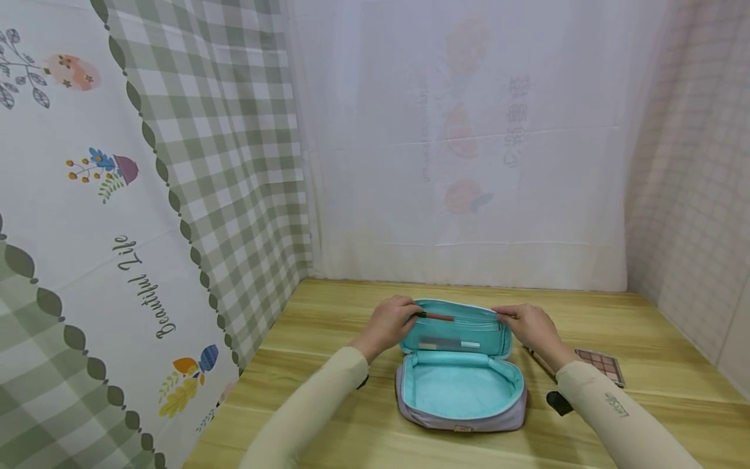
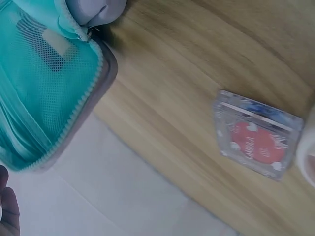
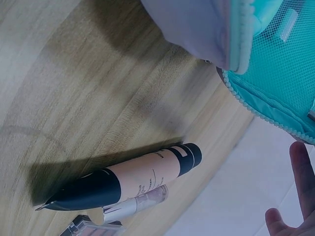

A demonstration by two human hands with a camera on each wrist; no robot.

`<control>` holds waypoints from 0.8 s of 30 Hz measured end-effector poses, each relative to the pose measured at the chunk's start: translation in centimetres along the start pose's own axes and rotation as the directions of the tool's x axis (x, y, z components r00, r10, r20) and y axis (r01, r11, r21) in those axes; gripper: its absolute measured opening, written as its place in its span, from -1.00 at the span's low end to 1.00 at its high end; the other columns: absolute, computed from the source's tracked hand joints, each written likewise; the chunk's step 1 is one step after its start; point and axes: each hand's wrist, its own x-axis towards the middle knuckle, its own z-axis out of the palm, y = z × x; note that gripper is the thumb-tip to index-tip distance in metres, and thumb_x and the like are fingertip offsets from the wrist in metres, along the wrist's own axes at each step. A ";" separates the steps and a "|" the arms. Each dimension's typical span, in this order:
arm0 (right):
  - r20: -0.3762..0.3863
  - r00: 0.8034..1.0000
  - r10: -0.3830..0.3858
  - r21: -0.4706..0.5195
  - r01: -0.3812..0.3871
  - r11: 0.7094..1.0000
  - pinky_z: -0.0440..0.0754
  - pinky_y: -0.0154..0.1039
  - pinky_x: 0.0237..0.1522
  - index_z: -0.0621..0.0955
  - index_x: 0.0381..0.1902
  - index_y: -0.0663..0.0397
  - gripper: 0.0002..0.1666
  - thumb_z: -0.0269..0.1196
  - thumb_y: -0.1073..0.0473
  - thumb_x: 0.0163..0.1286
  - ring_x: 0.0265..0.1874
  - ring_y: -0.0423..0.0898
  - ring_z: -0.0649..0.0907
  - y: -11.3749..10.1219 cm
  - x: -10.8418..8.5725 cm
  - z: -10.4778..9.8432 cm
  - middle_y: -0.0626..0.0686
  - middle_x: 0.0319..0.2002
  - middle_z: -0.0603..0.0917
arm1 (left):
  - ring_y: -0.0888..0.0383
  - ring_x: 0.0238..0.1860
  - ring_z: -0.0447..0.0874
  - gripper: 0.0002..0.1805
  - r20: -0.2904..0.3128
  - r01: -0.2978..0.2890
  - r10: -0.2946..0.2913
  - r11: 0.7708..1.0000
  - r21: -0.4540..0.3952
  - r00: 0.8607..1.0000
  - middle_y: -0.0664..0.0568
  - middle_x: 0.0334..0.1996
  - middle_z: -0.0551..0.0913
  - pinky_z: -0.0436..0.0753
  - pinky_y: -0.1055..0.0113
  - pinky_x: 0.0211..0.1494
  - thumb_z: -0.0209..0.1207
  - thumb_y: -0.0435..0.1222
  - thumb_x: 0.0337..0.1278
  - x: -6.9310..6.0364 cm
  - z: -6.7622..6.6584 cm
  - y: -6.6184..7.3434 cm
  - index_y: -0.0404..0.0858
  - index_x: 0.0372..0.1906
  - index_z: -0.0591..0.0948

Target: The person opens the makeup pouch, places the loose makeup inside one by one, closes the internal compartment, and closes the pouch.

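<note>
A cosmetic pouch (image 1: 463, 417), lilac outside and turquoise inside, lies unzipped with its lid (image 1: 428, 331) raised. My left hand (image 1: 389, 326) is at the lid's left edge, pinching the dark end of a slim red pencil (image 1: 439, 317) in front of the lid's upper pocket. On the right, my right hand (image 1: 530, 327) holds the lid's upper corner between finger and thumb. Behind the lid's mesh pocket (image 2: 64, 93) sits a stick-shaped item with a pale end (image 2: 58, 43). The pouch's lower compartment shows only its turquoise lining.
Right of the pouch lie a tube with black ends (image 3: 147, 174), a small clear-and-silver tube (image 3: 135, 205) and a makeup palette (image 1: 600, 366). A clear compact with a red label (image 2: 256, 140) lies left of it, beside a white round container (image 2: 307, 147). Cloth curtains (image 1: 469, 260) surround the wooden table (image 1: 340, 299).
</note>
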 end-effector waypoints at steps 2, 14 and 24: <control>0.001 1.000 0.001 -0.002 -0.001 1.000 0.62 0.05 -0.24 0.69 0.08 0.22 -0.68 0.22 0.23 0.44 -0.03 0.29 0.64 0.0 0.0 0.0 0.30 -0.02 0.69 | 0.19 -0.07 0.63 -0.82 -0.009 -0.009 0.010 0.999 0.033 1.000 0.14 -0.13 0.69 0.58 0.33 0.05 0.24 -0.27 0.33 0.3 0.1 0.2 -0.09 -0.04 0.75; 0.006 1.000 -0.004 -0.006 0.004 1.000 0.62 0.11 -0.20 0.69 0.08 0.21 -0.68 0.23 0.22 0.44 -0.02 0.30 0.64 0.0 0.0 -0.2 0.30 -0.02 0.69 | 0.23 -0.15 0.58 -0.83 -0.001 -0.028 0.029 0.960 0.277 1.000 0.20 -0.16 0.69 0.56 0.42 -0.17 0.24 -0.25 0.32 1.9 1.3 1.4 -0.02 -0.08 0.76; 0.012 1.000 -0.006 -0.006 0.006 1.000 0.61 0.07 -0.23 0.69 0.08 0.20 -0.68 0.22 0.22 0.45 -0.02 0.29 0.64 -0.1 0.0 -0.2 0.31 -0.01 0.69 | 0.25 -0.26 0.50 -0.83 0.099 -0.085 0.046 0.895 0.438 0.994 0.28 -0.23 0.69 0.38 0.45 -0.34 0.26 -0.25 0.30 2.7 2.4 3.1 0.11 -0.14 0.76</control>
